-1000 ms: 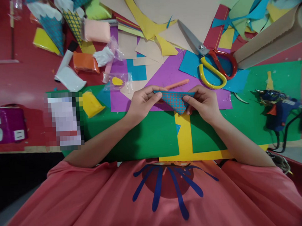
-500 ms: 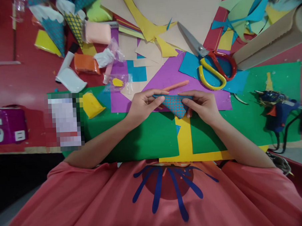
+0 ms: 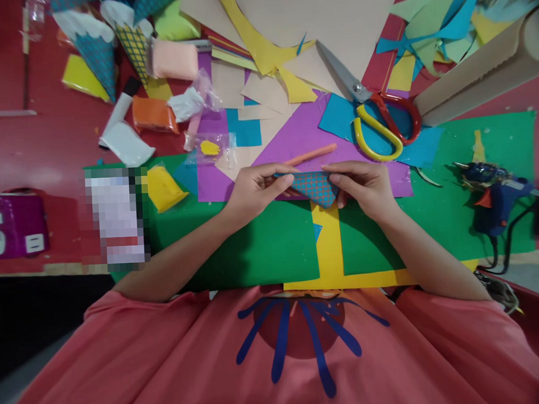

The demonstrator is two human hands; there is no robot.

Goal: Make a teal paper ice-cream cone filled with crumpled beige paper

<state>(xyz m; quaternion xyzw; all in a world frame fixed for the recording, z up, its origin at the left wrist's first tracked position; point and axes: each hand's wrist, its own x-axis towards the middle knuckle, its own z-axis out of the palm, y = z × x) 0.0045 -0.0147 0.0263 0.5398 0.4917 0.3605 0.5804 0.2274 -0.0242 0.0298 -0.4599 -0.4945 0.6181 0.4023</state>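
Observation:
A small blue paper piece with a reddish grid pattern (image 3: 316, 188) is stretched between both hands, its point hanging down. My left hand (image 3: 262, 187) pinches its left end between thumb and fingers. At the other end my right hand (image 3: 362, 183) grips it the same way. Just beyond the fingers an orange stick-like pen (image 3: 312, 155) lies on a purple sheet (image 3: 293, 132). Big scissors (image 3: 377, 111) with one red and one yellow handle rest open past my right hand. Under my forearms spread green sheets (image 3: 254, 250) with a yellow sheet (image 3: 329, 247) between them.
Patterned paper cones (image 3: 92, 52) with white tops lie at the far left among clay packets (image 3: 153, 113). A blue glue gun (image 3: 501, 198) with its cord sits at the right, near a paper roll (image 3: 482, 67). Coloured scraps (image 3: 440, 28) pile up behind it.
The patterned piece has tilted slightly, its lower point shifting right and its top edge sagging a little. My right hand has moved slightly right; the left is almost still.

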